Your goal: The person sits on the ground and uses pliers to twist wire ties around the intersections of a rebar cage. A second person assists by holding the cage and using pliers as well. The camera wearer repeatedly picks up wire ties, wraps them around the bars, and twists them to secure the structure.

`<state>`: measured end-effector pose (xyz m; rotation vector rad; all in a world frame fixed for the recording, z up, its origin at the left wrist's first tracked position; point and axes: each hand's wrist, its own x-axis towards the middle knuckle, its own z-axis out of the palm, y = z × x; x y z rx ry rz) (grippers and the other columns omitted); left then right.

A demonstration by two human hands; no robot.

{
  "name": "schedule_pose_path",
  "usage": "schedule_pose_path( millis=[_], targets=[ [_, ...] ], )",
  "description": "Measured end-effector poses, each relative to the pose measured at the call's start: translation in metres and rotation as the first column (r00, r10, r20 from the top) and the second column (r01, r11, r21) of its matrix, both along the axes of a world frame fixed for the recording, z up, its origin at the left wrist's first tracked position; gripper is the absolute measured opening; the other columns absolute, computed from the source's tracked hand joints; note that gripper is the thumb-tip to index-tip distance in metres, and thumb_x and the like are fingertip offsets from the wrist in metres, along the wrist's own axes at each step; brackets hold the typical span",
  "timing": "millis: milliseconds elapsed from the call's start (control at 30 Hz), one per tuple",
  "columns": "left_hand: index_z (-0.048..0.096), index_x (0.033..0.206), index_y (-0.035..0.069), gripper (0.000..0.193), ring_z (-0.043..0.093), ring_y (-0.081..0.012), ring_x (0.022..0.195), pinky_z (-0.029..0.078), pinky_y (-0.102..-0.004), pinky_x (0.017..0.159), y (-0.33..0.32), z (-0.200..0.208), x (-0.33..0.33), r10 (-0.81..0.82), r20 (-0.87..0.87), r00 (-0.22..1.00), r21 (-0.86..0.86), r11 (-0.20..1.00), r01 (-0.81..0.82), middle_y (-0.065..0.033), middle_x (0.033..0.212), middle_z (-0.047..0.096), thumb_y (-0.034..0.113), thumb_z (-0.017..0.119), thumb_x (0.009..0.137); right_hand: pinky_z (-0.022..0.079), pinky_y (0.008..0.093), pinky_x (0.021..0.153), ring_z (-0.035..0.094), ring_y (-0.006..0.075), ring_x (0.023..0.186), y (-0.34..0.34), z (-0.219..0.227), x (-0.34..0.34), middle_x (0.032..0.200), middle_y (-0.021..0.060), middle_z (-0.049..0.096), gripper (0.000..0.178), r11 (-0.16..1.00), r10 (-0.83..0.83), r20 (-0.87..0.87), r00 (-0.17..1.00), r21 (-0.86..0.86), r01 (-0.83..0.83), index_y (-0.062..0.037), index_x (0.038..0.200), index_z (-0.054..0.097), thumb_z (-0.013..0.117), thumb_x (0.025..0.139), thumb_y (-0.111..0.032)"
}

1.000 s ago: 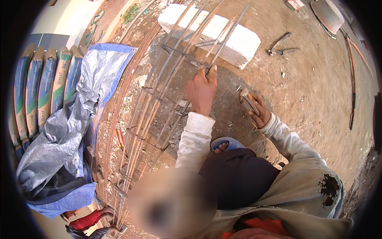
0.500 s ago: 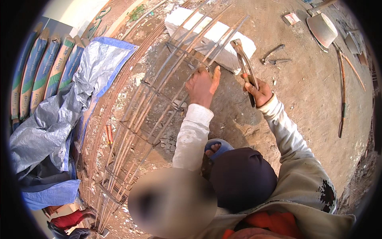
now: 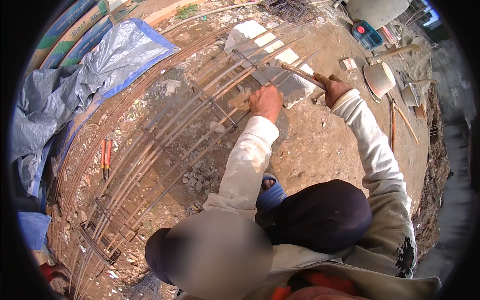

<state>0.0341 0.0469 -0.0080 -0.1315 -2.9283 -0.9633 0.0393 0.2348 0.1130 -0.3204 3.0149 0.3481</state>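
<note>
A long rebar cage (image 3: 165, 129), made of rusty steel bars and square stirrups, runs diagonally from lower left to upper centre. Its far end lies over a pale stone-like block (image 3: 299, 89). My left hand (image 3: 266, 103) is closed at the cage's near-side bar, by a stirrup; its fingertips are partly hidden. My right hand (image 3: 334, 89) grips the handles of long metal pincers (image 3: 302, 74). Their head points left and reaches the bars above the block, just beyond my left hand. Whether the jaws bite on anything is too small to tell.
Red-handled pliers (image 3: 106, 157) lie on the ground left of the cage. Loose bars (image 3: 117, 102) run alongside a silver-blue tarp (image 3: 120, 50) and stacked bags (image 3: 80, 35). At right stand a bucket (image 3: 380, 79), a blue jug (image 3: 366, 35) and long-handled tools (image 3: 393, 122).
My right hand has turned the pincers from upright to nearly level, bringing their head onto the bars. My left hand's raised finger has folded in. The view has shifted rightward.
</note>
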Motion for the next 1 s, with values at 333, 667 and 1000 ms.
schedule_pose_path(
  millis=[333,667,1000],
  targets=[
    [0.065,0.098,0.001,0.022,0.056,-0.0323,0.097,0.045,-0.0426,0.087,-0.055,-0.022,-0.012,0.238,-0.350,0.906,0.211,0.962,-0.172,-0.0151,0.101,0.059,0.017,0.064,0.083,0.021,0.0556,0.115,0.038,0.0443,0.134,-0.090,0.034,-0.140,0.155,0.0183,0.021,0.075,0.582,0.206,0.167,0.964,0.771,-0.258,-0.0310,0.153,0.013,0.051,0.092,-0.051],
    [0.060,0.113,-0.002,0.028,0.050,-0.0304,0.104,0.038,-0.0413,0.094,-0.076,-0.014,-0.036,0.176,-0.284,0.943,0.054,0.984,-0.167,-0.0151,0.106,0.054,0.005,0.054,0.087,0.043,0.0383,0.081,0.062,0.0242,0.087,-0.081,0.041,-0.184,0.094,0.0089,0.059,0.047,0.312,0.911,0.017,0.411,0.624,-0.716,-0.0117,0.101,0.063,0.063,0.078,-0.052],
    [0.037,0.144,0.005,0.100,0.043,-0.0313,0.128,0.029,-0.0469,0.106,-0.087,-0.017,-0.088,0.162,-0.172,0.972,-0.016,0.986,-0.167,-0.0164,0.143,0.043,0.032,0.084,0.060,0.027,0.0421,0.111,0.048,0.0209,0.118,-0.160,0.033,-0.214,0.102,-0.0006,0.063,0.024,0.158,0.918,0.100,0.384,0.795,-0.585,-0.0167,0.093,0.066,0.067,0.076,-0.033]
  ],
)
